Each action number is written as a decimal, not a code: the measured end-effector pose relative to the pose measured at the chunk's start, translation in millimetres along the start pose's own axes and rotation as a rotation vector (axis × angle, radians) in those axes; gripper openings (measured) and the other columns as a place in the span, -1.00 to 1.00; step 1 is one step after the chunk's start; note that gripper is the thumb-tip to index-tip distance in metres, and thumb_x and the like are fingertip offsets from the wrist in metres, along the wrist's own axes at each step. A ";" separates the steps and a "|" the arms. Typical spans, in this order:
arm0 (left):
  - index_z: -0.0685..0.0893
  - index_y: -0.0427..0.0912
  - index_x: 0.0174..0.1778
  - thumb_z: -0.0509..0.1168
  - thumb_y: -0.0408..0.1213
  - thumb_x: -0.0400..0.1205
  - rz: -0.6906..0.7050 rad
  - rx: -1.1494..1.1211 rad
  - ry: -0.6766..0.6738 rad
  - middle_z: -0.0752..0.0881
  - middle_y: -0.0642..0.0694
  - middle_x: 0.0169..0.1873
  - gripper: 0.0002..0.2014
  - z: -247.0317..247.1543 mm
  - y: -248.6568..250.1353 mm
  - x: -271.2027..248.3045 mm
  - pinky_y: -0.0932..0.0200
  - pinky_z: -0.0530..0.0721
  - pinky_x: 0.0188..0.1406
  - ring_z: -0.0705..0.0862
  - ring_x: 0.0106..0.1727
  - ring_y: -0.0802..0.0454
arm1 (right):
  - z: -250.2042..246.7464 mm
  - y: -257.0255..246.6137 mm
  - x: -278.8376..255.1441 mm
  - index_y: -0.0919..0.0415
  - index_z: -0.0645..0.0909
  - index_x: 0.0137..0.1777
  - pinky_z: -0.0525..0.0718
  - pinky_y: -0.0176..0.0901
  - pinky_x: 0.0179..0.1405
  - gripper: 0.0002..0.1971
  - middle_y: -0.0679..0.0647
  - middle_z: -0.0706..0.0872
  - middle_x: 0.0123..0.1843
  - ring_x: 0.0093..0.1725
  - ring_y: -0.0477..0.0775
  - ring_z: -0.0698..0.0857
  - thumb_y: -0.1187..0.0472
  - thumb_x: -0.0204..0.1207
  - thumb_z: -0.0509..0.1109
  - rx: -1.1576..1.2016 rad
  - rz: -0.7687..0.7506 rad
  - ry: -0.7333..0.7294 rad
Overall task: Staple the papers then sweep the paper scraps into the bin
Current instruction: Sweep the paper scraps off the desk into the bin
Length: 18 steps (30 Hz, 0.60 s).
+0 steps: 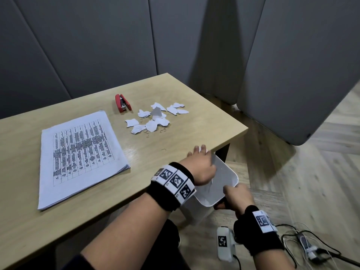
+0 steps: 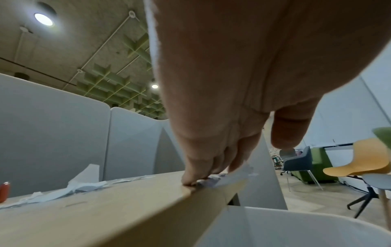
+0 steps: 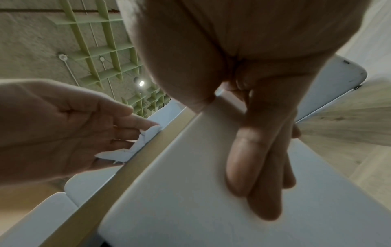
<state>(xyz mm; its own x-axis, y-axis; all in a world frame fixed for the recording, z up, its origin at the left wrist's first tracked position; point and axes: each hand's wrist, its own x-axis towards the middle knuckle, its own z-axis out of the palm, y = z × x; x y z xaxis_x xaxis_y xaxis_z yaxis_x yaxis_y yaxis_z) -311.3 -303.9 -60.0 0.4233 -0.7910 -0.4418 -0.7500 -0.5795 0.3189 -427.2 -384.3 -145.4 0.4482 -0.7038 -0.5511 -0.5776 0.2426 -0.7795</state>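
Gripping the white bin by its near rim, my right hand held it just below the table edge. My left hand, fingers straight, pressed one scrap over that edge. I judged the printed paper stack done with, the red stapler set aside; most torn scraps remained well apart.

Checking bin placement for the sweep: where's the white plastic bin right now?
Head view: white plastic bin sits below the table's near-right edge, gripped by the right hand, left hand above its rim.
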 end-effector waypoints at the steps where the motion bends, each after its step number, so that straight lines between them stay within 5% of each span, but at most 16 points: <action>1: -0.06 -0.32 0.74 -0.10 -0.13 0.76 0.019 -0.007 0.002 -0.18 -0.26 0.74 -0.36 3.6 2.8 -2.3 -0.12 -0.13 0.74 -0.22 0.76 -0.20 | -0.4 0.0 0.0 0.54 0.55 -0.08 0.85 0.50 -0.08 -0.85 0.51 0.79 -0.49 -0.37 0.56 0.86 0.47 0.47 0.16 -0.004 0.000 0.002; 6: -0.07 -0.26 0.75 -0.08 -0.07 0.77 0.091 -0.033 0.035 -0.17 -0.20 0.75 -0.35 8.0 8.8 -12.8 -0.09 -0.19 0.75 -0.23 0.77 -0.12 | 0.5 1.0 0.4 0.57 0.58 -0.05 0.85 0.53 -0.12 -0.81 0.49 0.80 -0.48 -0.39 0.56 0.86 0.47 0.47 0.19 -0.010 0.004 0.000; 11: 0.14 -0.33 0.70 -0.04 -0.16 0.74 -0.126 -0.103 0.136 -0.11 -0.26 0.74 -0.40 -32.0 -66.3 -11.9 -0.15 -0.08 0.75 -0.18 0.77 -0.14 | -1.5 0.5 -0.5 0.57 0.53 0.04 0.87 0.48 -0.16 -0.79 0.45 0.80 -0.52 -0.41 0.52 0.86 0.46 0.49 0.17 -0.011 0.006 0.000; 15: 0.02 -0.37 0.71 -0.06 -0.22 0.72 -0.310 -0.040 0.008 -0.19 -0.36 0.72 -0.38 -38.4 -91.8 -17.8 -0.10 0.00 0.74 -0.15 0.77 -0.20 | -0.4 1.4 -0.2 0.59 0.54 0.03 0.85 0.53 -0.14 -0.79 0.34 0.75 -0.64 -0.37 0.58 0.85 0.48 0.48 0.17 0.008 0.008 -0.010; 18: -0.06 -0.39 0.72 -0.05 -0.22 0.73 -0.197 -0.039 -0.036 -0.24 -0.34 0.72 -0.35 -20.3 -62.4 -21.4 -0.06 0.01 0.75 -0.17 0.77 -0.19 | 3.0 0.3 -2.8 0.54 0.52 -0.12 0.83 0.57 -0.08 -0.87 0.36 0.75 -0.63 -0.34 0.62 0.85 0.49 0.45 0.16 0.019 0.009 -0.014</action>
<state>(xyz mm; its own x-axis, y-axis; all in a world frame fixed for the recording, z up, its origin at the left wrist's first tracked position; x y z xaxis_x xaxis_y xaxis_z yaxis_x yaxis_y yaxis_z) -263.2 -254.8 -53.4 0.5405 -0.6548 -0.5283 -0.6341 -0.7298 0.2557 -426.6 -380.2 -145.0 0.4527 -0.6922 -0.5621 -0.5683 0.2618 -0.7800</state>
